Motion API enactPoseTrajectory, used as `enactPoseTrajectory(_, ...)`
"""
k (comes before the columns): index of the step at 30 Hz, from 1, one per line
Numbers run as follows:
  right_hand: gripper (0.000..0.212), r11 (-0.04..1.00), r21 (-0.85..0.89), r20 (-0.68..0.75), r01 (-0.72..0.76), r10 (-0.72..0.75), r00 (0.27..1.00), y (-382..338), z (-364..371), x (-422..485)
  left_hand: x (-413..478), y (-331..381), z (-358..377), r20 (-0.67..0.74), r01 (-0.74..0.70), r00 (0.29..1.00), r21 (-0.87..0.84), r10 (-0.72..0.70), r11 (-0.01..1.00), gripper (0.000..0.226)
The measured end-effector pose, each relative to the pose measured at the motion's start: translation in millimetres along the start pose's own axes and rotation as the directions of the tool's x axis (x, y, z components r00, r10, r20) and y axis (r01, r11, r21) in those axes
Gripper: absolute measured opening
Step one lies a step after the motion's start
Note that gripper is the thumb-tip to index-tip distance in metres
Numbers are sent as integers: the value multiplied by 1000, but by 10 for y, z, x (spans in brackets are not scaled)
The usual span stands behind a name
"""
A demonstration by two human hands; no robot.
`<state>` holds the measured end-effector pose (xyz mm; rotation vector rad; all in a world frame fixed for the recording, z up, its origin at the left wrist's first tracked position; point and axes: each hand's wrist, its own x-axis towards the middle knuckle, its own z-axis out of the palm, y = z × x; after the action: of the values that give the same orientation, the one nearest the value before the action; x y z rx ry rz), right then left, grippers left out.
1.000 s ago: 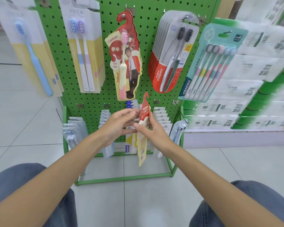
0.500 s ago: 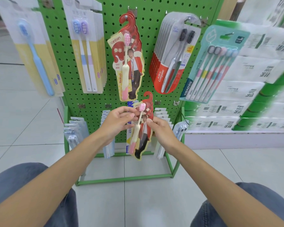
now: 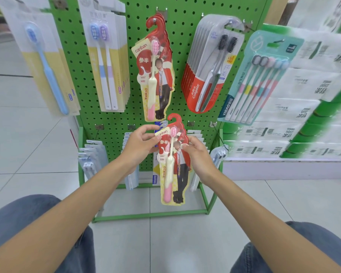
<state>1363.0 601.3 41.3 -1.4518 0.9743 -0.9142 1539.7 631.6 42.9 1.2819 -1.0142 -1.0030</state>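
- We pinch the red toothbrush pack [image 3: 172,160] upright with our left hand [image 3: 139,149], fingers clamped on its left edge.
- Our right hand [image 3: 200,156] grips its right edge, before the green pegboard [image 3: 114,79].

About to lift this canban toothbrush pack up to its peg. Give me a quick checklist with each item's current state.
1. Left hand pinches the canban pack at its upper left edge: ok.
2. Right hand grips the pack's right edge: ok.
3. Pack upright, printed front toward the camera, hook cut-out on top: ok.
4. Matching hanging stack sits directly above on the pegboard: ok.
5. Free room on that peg for one more pack: cannot tell.
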Motion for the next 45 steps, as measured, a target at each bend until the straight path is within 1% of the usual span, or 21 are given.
enactPoseTrajectory(3, 20, 1000, 10, 12, -11, 11, 1000, -23, 10, 7, -12, 25, 15, 34, 6, 999, 24, -7, 1000, 15)
enactPoseTrajectory(6, 16, 999, -33, -9, -5, 4, 1000, -37, -1, 33, 1, 38, 37, 19, -11, 1000, 28, 10, 1000, 12)
enactPoseTrajectory(8, 18, 997, -73, -29, 18, -20, 999, -75, -21, 51, 13, 47, 47, 3, -16, 1000, 32, 16, 999, 12)
enactPoseTrajectory(14, 21, 962, -189, -87, 197, -216, 972, -379, -144, 165, 66, 223, 80, 9, -63, 998, 72, 62, 995, 16)
enactPoseTrajectory(17, 22, 916, -293, -113, 274, -318, 941, -567, -204, 244, 88, 357, 110, 20, -103, 995, 103, 101, 989, 17)
enactPoseTrajectory(20, 17, 849, -390, -93, 357, -422, 902, -753, -226, 288, 123, 483, 124, 22, -147, 989, 150, 145, 978, 17)
enactPoseTrajectory(24, 22, 779, -481, -60, 403, -487, 871, -936, -245, 356, 181, 641, 124, 21, -175, 984, 176, 174, 969, 15)
enactPoseTrajectory(27, 24, 766, -494, -67, 412, -506, 860, -996, -248, 372, 201, 718, 139, 26, -183, 983, 191, 182, 964, 14)
enactPoseTrajectory(31, 17, 797, -454, -96, 399, -489, 867, -946, -239, 354, 194, 708, 172, 23, -162, 987, 176, 161, 971, 9)
enactPoseTrajectory(33, 11, 826, -429, -109, 366, -450, 887, -879, -235, 344, 177, 664, 190, 34, -143, 990, 168, 139, 975, 4)
enactPoseTrajectory(35, 9, 868, -369, -118, 333, -399, 909, -795, -235, 329, 161, 608, 201, 37, -127, 992, 164, 123, 978, 2)
enactPoseTrajectory(39, 15, 930, -228, -56, 289, -308, 950, -599, -227, 280, 154, 474, 196, 10, -94, 996, 113, 93, 989, 5)
enactPoseTrajectory(42, 19, 963, -156, -49, 220, -230, 972, -393, -221, 221, 161, 351, 175, 5, -60, 998, 85, 60, 995, 7)
enactPoseTrajectory(45, 18, 978, -148, 0, 144, -146, 989, -206, -205, 190, 155, 206, 144, -5, -31, 999, 66, 31, 997, 9)
